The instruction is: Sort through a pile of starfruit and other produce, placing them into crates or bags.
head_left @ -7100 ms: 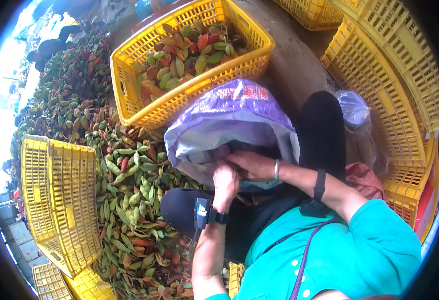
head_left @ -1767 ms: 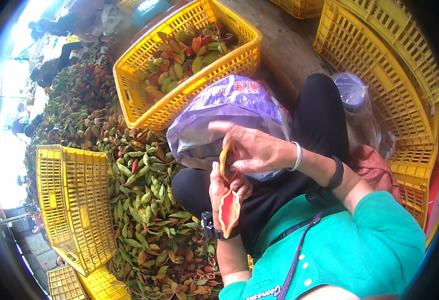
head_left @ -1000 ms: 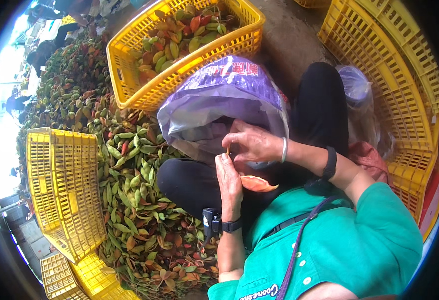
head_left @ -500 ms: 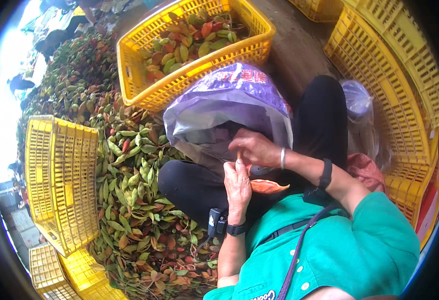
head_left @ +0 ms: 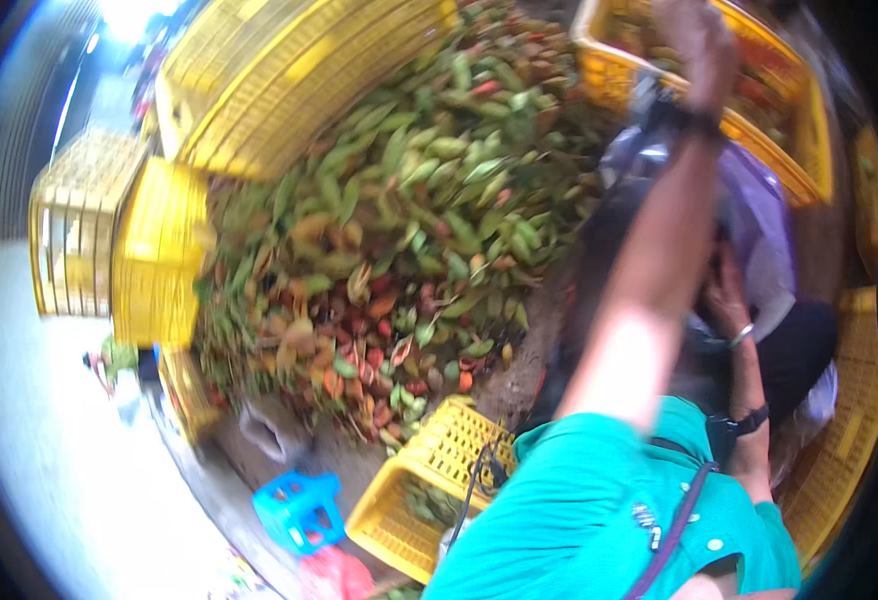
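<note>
My left arm stretches up and away, and my left hand (head_left: pixel 697 42) hovers over the yellow crate (head_left: pixel 759 135) of red and green pods at the upper right. Motion blur hides whether its fingers hold anything. A black watch sits on that wrist. My right hand (head_left: pixel 727 298), with a silver bracelet, rests at the mouth of the purple plastic bag (head_left: pixel 764 225) on my lap, half hidden behind the left arm. Its grip cannot be made out.
A big pile of green and red pods (head_left: pixel 409 240) covers the ground at centre. Yellow crates stand at top left (head_left: pixel 289 70), left (head_left: pixel 154 250), right (head_left: pixel 859 440) and bottom centre (head_left: pixel 429 490). A blue stool (head_left: pixel 299 508) sits lower left. A person (head_left: pixel 119 362) stands far off.
The view has swung left toward the pile. My left hand left my lap and reached out over the pod crate. The orange-red split pod seen earlier is out of sight.
</note>
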Demonstrator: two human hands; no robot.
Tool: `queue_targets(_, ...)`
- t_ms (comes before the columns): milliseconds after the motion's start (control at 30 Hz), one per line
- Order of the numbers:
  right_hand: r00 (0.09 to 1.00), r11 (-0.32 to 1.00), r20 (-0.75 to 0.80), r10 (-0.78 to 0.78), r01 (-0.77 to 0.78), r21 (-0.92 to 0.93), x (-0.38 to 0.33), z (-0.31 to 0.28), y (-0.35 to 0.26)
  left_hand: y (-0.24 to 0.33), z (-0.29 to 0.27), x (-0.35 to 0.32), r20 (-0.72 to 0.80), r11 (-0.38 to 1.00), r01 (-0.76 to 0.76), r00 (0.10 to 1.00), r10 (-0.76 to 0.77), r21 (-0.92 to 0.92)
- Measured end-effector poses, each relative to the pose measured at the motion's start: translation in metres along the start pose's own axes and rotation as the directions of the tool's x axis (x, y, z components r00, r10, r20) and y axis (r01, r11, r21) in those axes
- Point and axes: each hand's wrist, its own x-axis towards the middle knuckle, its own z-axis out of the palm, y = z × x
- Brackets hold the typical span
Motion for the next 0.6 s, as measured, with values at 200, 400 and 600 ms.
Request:
queue_targets(200,0.998,0.997,-0.005,0.067,-0.068,-0.049,-0.009,-0.013,0.054,-0.045,-0.025,-0.001,-0.041,0.976,-0.149,0.987,0.157,0.162)
queue_targets(400,0.997,0.992,0.059,0.045,-0.038,-0.122,0.002,-0.029,0.068,-0.106,-0.263,-0.182,-0.436,0.659,0.258,0.892,0.118,0.706)
queue_targets(600,0.987,0.989,0.113,0.118,-0.127,0.079,0.028,-0.062,0.019,-0.1,-0.462,-0.401,-0.855,0.747,0.452,-0.417,-0.307,-0.488)
